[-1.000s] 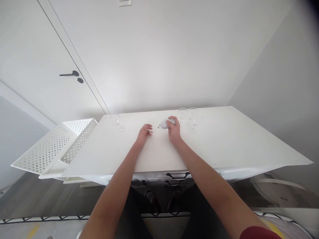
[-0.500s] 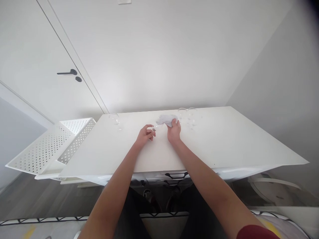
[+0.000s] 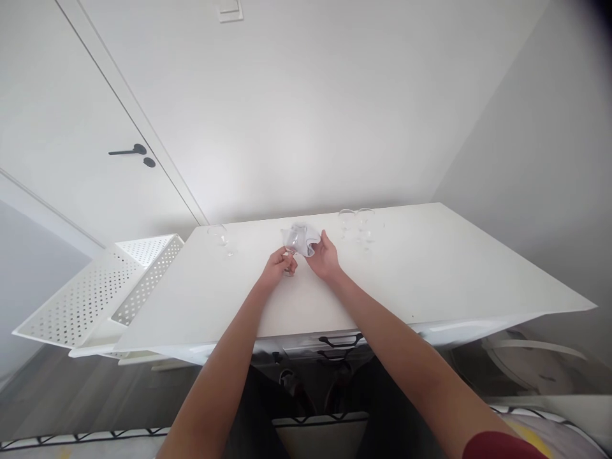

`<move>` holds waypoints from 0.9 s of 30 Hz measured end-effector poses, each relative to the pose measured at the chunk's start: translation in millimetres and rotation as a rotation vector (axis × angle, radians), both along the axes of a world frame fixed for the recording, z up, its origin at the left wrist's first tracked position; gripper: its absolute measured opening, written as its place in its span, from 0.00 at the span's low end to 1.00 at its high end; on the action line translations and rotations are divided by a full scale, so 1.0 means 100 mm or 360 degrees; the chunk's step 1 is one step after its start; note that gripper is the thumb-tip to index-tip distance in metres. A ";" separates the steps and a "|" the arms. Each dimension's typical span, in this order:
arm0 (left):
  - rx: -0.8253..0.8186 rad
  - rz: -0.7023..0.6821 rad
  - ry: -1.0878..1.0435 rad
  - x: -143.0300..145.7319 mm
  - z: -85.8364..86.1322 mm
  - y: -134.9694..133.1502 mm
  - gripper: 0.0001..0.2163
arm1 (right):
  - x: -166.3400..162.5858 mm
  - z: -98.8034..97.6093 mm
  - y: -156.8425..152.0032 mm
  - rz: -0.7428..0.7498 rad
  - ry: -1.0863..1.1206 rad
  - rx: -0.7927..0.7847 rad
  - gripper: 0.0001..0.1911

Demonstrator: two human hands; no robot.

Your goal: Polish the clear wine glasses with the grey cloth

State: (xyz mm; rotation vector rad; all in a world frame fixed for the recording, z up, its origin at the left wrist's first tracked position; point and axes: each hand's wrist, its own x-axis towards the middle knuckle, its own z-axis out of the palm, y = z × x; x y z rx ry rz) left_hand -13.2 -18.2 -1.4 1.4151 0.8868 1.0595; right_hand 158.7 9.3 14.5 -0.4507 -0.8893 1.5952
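A clear stemmed glass [image 3: 292,245] stands almost upright over the middle of the white table [image 3: 430,274]. My left hand [image 3: 278,264] is closed round its stem, near the foot. A pale crumpled cloth [image 3: 306,238] is draped over and into the glass's bowl. My right hand [image 3: 326,256] holds that cloth against the bowl with its fingers curled. Both forearms reach in from the bottom of the view.
Another clear glass [image 3: 220,237] stands at the table's far left. Two more glasses [image 3: 356,224] stand together at the far right of my hands. A white perforated rack [image 3: 95,287] sits left of the table. A door with a dark handle [image 3: 128,152] is behind it.
The glass has been tipped up from lying sideways to nearly upright. My right hand moved left with the cloth, which now covers the bowl. The left hand closed on the stem.
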 end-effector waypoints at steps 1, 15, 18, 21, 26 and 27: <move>-0.0040 -0.0090 0.0014 -0.01 0.00 0.00 0.19 | 0.01 0.01 -0.01 -0.0003 0.0019 0.0012 0.18; -0.0093 0.0078 -0.0232 -0.05 0.04 0.03 0.20 | -0.10 0.00 -0.10 -0.0121 -0.0243 0.0252 0.28; 0.0059 0.0239 -0.0115 -0.04 0.00 0.05 0.19 | -0.11 -0.03 -0.14 -0.0340 -0.0796 0.0674 0.28; 0.0165 0.0273 0.0073 -0.02 -0.03 0.03 0.14 | -0.08 -0.04 -0.14 -0.0685 -0.1392 0.1253 0.25; 0.0402 0.0181 0.0623 0.05 -0.03 -0.04 0.09 | -0.05 -0.09 -0.06 -0.1147 -0.1745 0.1562 0.16; 0.0471 0.0149 0.0743 0.06 -0.02 -0.06 0.09 | -0.04 -0.09 -0.06 -0.1188 -0.1729 0.1512 0.14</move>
